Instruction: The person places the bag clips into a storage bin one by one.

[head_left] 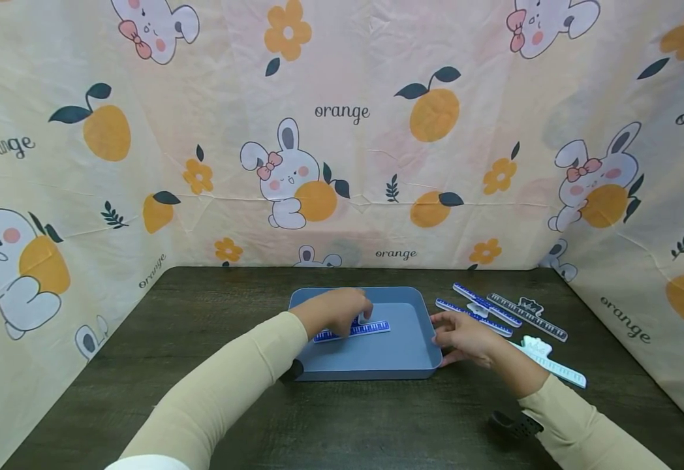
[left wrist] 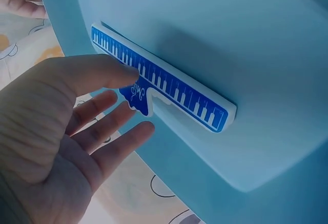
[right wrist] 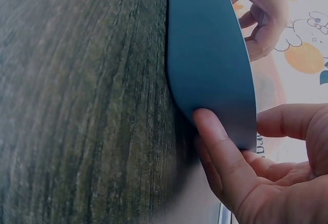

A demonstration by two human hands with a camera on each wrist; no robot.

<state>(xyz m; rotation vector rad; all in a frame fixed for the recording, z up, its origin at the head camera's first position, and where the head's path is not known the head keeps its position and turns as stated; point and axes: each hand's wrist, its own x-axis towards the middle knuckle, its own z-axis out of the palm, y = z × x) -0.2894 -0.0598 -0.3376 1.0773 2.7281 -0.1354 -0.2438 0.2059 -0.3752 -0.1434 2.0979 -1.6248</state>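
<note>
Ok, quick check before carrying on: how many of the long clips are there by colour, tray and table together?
Blue clips: 3 (one in the tray, two on the table)
Black clip: 1
Mint clip: 1
Total: 5

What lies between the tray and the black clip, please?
The head view shows two blue clips there, plus the right hand, which grips the tray.

Rabbit-print cloth (head_left: 371, 150) behind dark table (head_left: 201, 313)
</note>
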